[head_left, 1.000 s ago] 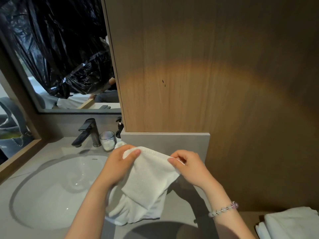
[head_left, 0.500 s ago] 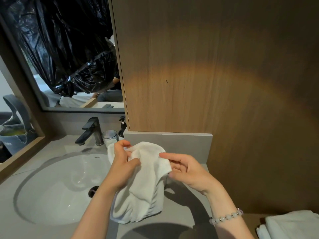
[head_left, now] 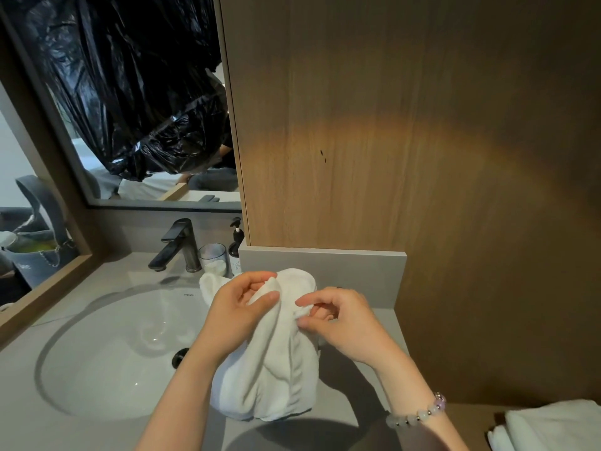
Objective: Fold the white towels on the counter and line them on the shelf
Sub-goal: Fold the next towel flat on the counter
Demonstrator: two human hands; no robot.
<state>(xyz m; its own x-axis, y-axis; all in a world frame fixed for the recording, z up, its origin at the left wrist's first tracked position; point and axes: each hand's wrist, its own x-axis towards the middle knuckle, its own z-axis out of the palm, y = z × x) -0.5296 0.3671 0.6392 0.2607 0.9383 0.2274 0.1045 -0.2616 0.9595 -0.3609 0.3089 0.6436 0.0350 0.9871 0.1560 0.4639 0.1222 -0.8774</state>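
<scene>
- Down at the near right corner, two folded towels (head_left: 553, 424) lay stacked on a brown ledge, probably the shelf, though too little of it showed to be sure.
- Just left of them, a bead bracelet (head_left: 419, 411) sat on the right wrist.
- The grey desk (head_left: 81, 431) carried the bottom of the towel (head_left: 279, 379), which stood bunched in long soft pleats beside the right rim of the sink (head_left: 113, 353).
- Its long axis ran from the desk up and away from the person, with both grips at the far, upper end and the loose bulk hanging below them.
- The left hand (head_left: 240, 314) had thumb and curled fingers closed round a thick fold at the top.
- The right hand (head_left: 341, 327), just beside it, pinched a thin edge between thumb and forefinger, the other fingers loosely bent.
- With the hands so close together, the cloth could not hang flat; my judgement is that the next move called for drawing the grips apart sideways along that top edge, so that the towel opened out square.
- The right hand was the nearer to the stack, which lay well apart to its right.
- Farther back stood a black tap (head_left: 177, 245), a glass (head_left: 213, 258) and a pump bottle (head_left: 235, 245).
- Behind those rose a mirror (head_left: 130, 109) and a wood panel (head_left: 390, 125).
</scene>
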